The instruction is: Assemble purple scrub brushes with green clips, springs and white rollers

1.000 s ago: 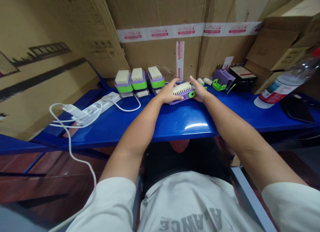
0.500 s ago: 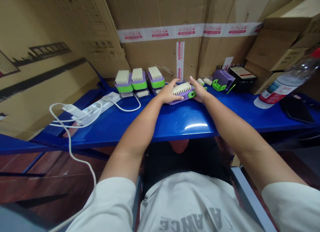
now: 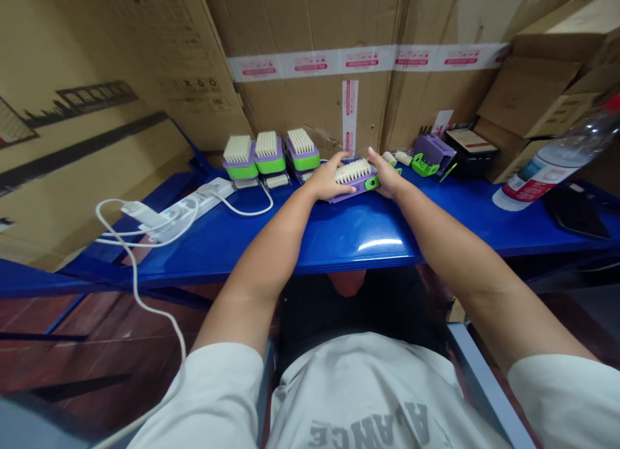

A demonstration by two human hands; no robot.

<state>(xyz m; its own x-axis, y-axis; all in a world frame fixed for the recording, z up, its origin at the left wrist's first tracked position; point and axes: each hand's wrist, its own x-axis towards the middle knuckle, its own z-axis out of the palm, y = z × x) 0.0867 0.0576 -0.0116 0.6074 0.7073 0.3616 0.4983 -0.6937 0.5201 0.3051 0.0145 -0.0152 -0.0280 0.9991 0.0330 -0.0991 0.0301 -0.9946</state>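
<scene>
A purple and green brush (image 3: 356, 183) with cream bristles facing up is held just above or on the blue table (image 3: 339, 236); I cannot tell whether it touches. My left hand (image 3: 330, 179) wraps its left end, thumb along the near side. Around the right end, by the green part, my right hand (image 3: 385, 174) is closed; its fingertips are hidden behind. Three similar brushes stand to the left: a left one (image 3: 241, 158), a middle one (image 3: 269, 154) and a right one (image 3: 303, 150). Right of my hands lies a purple housing (image 3: 434, 150) with a green frame (image 3: 425, 167).
A white power strip (image 3: 186, 207) with cables lies on the left. Small cream rollers (image 3: 403, 157) lie behind my right hand. At the right are a black box (image 3: 469, 152), a bottle (image 3: 537, 171), a dark phone-like slab (image 3: 576, 210) and an opened carton (image 3: 530, 106). Cardboard (image 3: 310, 106) walls the back.
</scene>
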